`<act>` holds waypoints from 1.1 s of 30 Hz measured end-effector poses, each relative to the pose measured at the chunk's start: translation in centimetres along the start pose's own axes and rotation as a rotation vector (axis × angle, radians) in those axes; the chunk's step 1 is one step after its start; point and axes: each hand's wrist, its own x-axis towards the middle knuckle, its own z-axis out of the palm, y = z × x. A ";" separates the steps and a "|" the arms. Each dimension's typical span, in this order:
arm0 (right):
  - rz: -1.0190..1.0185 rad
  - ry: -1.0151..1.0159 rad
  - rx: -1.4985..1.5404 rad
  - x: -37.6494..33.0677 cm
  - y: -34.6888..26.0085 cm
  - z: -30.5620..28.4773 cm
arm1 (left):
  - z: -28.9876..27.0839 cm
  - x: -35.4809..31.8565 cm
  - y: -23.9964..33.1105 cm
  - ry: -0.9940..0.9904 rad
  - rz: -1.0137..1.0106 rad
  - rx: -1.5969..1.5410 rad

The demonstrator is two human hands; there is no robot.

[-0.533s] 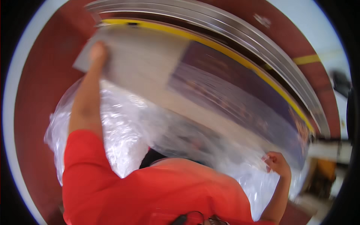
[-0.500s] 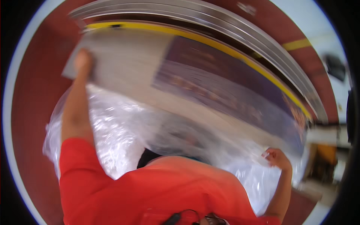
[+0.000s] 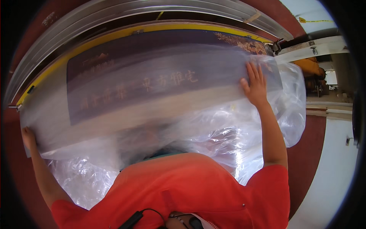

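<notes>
A long dark purple printed panel [image 3: 152, 47], with gold lettering and a gold leafy pattern at its right end, lies across in front of me. Clear plastic film [image 3: 225, 131] covers much of it and hangs crumpled along the near side. My right hand [image 3: 255, 84] rests flat with fingers spread on the film near the panel's right end. At the far left corner, my left hand [image 3: 28, 137] is closed at the edge of the film over a pale grey margin; its fingertips are partly hidden.
A yellow strip [image 3: 171, 27] runs along the panel's far edge, with a metal rail [image 3: 190, 5] beyond it. White beams [image 3: 310, 49] stand at the right. Another person in orange [image 3: 307, 66] is farther back there. The floor is dark red [image 3: 305, 168].
My view has swung to the right. My right hand, pinched on film low at the right before, now lies open on the panel's right end. My left hand remains at the left end.
</notes>
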 end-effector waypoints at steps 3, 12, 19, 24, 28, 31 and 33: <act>0.579 -0.215 -0.028 0.4 2.5 0.1 | -0.7 -0.9 1.1 -0.006 -0.018 -0.004; -0.147 0.250 0.244 3.8 -4.6 2.0 | -4.2 -3.0 -0.6 -0.107 -0.195 -0.299; -0.007 0.348 0.251 7.0 -3.2 2.4 | -8.6 -1.4 -8.8 -0.309 -0.332 -1.325; 0.041 0.151 1.004 7.1 -3.3 0.4 | -7.1 1.3 -10.2 -0.084 -0.257 -0.989; 0.263 0.070 1.442 6.4 -3.1 -2.3 | -3.3 3.7 -11.8 0.139 -0.260 -0.757; 0.187 0.298 0.686 8.1 -0.4 3.6 | 3.1 5.6 -3.4 0.109 -0.413 -0.803; 0.207 0.439 0.511 10.8 1.7 4.0 | 4.6 7.6 6.3 0.088 -0.320 -0.602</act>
